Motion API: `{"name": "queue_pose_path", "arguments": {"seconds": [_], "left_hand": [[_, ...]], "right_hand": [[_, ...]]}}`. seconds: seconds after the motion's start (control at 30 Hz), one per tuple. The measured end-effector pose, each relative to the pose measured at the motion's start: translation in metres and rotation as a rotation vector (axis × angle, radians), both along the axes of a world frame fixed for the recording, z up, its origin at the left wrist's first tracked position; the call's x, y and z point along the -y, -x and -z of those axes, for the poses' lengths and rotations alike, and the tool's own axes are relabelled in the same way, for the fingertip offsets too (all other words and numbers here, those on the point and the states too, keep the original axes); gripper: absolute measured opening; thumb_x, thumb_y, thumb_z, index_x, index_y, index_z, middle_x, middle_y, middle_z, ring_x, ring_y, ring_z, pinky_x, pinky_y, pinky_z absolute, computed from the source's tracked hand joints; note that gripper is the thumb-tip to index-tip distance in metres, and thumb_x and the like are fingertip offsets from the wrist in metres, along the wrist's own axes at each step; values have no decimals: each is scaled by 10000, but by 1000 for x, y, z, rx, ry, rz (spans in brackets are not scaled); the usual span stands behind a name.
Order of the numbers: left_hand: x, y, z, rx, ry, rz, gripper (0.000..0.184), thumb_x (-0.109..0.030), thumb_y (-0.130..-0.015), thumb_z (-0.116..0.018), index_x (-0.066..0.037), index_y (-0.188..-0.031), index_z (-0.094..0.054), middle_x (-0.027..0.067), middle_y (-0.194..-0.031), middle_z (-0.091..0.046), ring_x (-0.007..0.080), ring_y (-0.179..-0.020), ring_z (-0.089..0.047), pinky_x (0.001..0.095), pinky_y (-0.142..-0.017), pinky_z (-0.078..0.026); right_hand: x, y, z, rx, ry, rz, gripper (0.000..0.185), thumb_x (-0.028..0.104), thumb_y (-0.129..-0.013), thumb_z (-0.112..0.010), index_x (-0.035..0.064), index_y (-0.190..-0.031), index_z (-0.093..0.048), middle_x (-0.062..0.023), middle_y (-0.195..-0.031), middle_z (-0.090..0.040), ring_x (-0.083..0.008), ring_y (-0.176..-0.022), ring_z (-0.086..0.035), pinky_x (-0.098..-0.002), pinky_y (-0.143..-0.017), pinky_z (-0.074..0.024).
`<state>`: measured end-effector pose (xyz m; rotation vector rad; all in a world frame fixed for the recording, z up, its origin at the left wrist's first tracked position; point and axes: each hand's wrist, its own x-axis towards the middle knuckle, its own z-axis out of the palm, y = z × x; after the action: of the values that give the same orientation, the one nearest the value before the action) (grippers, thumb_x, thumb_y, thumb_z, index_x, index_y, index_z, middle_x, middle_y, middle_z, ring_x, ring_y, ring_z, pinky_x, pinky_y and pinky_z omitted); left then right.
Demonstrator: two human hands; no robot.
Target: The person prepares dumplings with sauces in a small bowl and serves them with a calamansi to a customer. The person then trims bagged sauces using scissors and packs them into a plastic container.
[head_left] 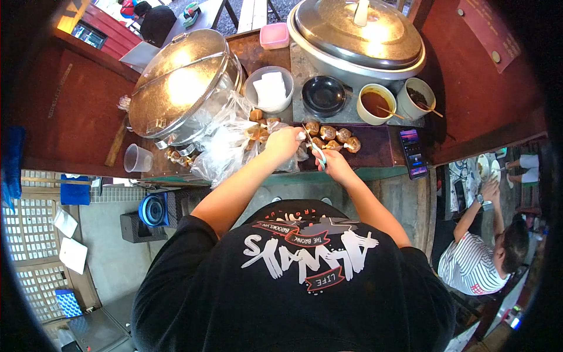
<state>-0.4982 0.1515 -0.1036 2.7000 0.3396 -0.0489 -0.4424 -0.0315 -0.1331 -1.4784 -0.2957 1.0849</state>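
Along the near edge of the brown counter (249, 53), we see the left hand (285, 144) with its fingers drawn together on a small whitish bit (302, 135), too slight for us to say whether it is a knot or a bag's end. Just beside it, the right hand (338, 166) has its fingers clamped on teal-handled scissors (319, 155); the fingers cover part of the handles, and we cannot tell whether the blades touch the whitish bit. Small bags of brown sauce (352, 144) lie on a dark cloth (375, 142) beyond and beside the hands, while others near the left hand are partly veiled by clear plastic bags (226, 144), whose glare and folds keep us from counting them. Under the plastic, near the big tilted metal lid (176, 85), we find more brown shapes only half showing. A tub of brown sauce (375, 104) stands to the right, its stick partly sunk; we cannot name the dark contents of the tub beside it (417, 95). The phone (413, 154) is lit, its text too small to read. At far right, a person in stripes (474, 264) has both hands close together, what they handle unclear to us.
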Motion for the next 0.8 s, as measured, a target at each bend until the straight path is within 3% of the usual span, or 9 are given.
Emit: {"name": "queue_pose_path", "arguments": {"seconds": [0.23, 0.33, 0.43, 0.47, 0.57, 0.67, 0.8], "left_hand": [[-1, 4, 2, 19, -10, -10, 184, -182, -806, -590, -104, -964, -644, 133, -978, -624, 330, -946, -600, 437, -790, -473], [1, 12, -5, 199, -46, -91, 167, -183, -786, -621, -45, -878, -639, 136, -885, -606, 329, -847, -610, 421, -738, -493], [-18, 28, -24, 506, 96, 41, 237, -189, -745, -689, -40, -915, -617, 109, -847, -592, 292, -795, -596, 387, -750, -470], [-26, 34, -35, 406, 316, -26, 245, -174, -713, -717, -15, -863, -607, 102, -818, -586, 263, -766, -586, 374, -728, -466], [-37, 52, -74, 383, 527, -375, 219, -174, -715, -705, -13, -840, -625, 139, -815, -613, 302, -806, -613, 396, -734, -474], [-66, 73, -89, -12, -173, -172, 172, -141, -744, -628, -34, -877, -642, 165, -864, -655, 352, -829, -634, 432, -745, -495], [-69, 78, -60, -216, -321, -134, 228, -56, -725, -552, -20, -928, -649, 216, -915, -643, 368, -877, -628, 448, -776, -495]], "right_hand": [[-1, -2, 25, 189, -16, 0, 409, 442, -852, -629, 75, -684, -566, 19, -620, -508, -80, -558, -459, -241, -526, -350], [4, 2, 17, 151, -57, -4, 377, 429, -851, -633, 86, -705, -578, 24, -619, -515, -72, -545, -440, -234, -510, -324], [20, 5, 0, -2, -101, 0, 345, 415, -851, -636, 96, -729, -591, 29, -622, -524, -64, -540, -429, -222, -504, -301], [25, 6, 0, -1, -111, 10, 337, 412, -852, -636, 98, -735, -593, 30, -623, -525, -61, -542, -429, -217, -504, -294], [40, 8, -12, 10, -67, 28, 318, 380, -862, -631, 91, -737, -589, 24, -647, -533, -65, -574, -461, -214, -533, -331], [48, 14, -18, -3, -91, 106, 296, 340, -867, -634, 78, -742, -580, 13, -693, -551, -75, -611, -498, -225, -581, -387], [50, 14, -13, 71, -51, 88, 305, 341, -867, -633, 54, -773, -595, 10, -702, -557, -81, -622, -507, -227, -593, -397]]}}
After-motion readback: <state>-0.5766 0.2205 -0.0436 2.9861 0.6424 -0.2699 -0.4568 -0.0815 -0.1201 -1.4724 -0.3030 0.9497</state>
